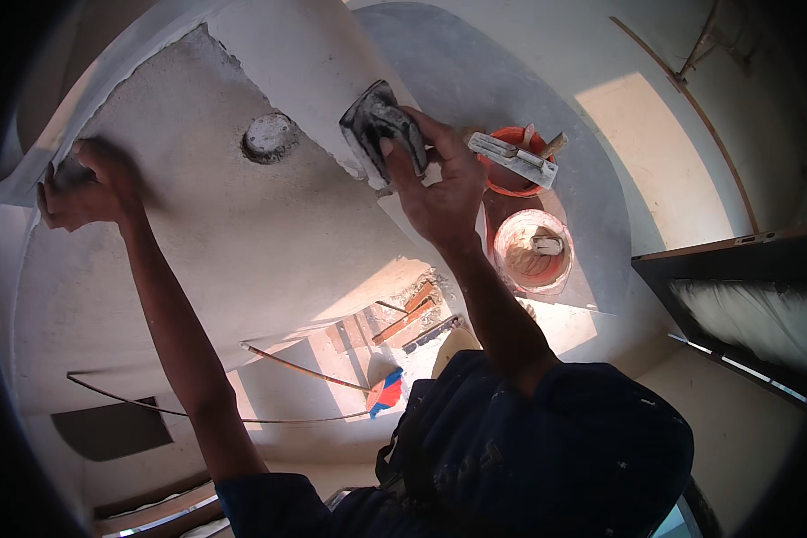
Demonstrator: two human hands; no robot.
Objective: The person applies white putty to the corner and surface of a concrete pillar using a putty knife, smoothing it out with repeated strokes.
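My right hand (444, 179) grips a black sponge-like pad (378, 125) smeared with grey, its fingers and thumb closed on the near side. The pad is over the pale, smooth strip (305, 67) beside a ragged plaster edge. At the far left my left hand (94, 190) lies by the rim of the grey plastered surface (188, 215), fingers bent and apart, with no tool in it. Between my hands a round, whitish stub (271, 136) sits in a rough dark hole in the plaster.
Right of my right arm stand two buckets: a red one (511, 188) with a trowel (513, 160) across it, and a pinkish one (533, 235) holding pale mix and a small tool. Reddish strips (405, 321) and a blue-and-red piece (386, 393) lie below, near a thin cable (305, 368).
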